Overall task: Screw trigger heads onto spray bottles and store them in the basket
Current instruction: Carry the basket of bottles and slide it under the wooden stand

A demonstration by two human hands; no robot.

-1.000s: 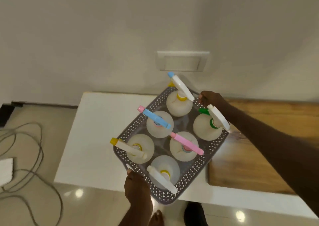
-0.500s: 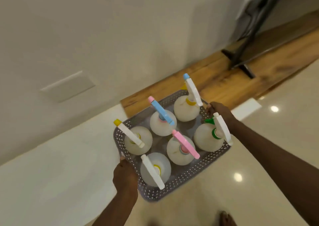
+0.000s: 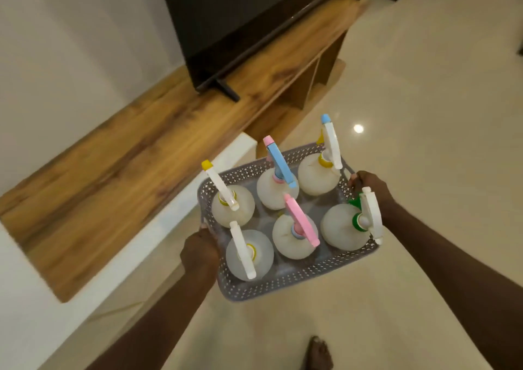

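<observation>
Glossy cream floor (image 3: 410, 86) fills most of view. Wooden TV unit (image 3: 119, 154) along wall, dark TV (image 3: 240, 16) standing on it. Grey perforated basket (image 3: 283, 282) held in air above floor. Six spray bottles (image 3: 295, 242) upright inside, trigger heads (image 3: 301, 221) fitted. Left hand (image 3: 199, 252) grips left rim, right hand (image 3: 368, 185) grips right rim, fingers curled. Bare foot (image 3: 319, 354) below.

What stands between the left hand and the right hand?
In the head view, the grey basket with six spray bottles spans between the left hand and right hand.
</observation>
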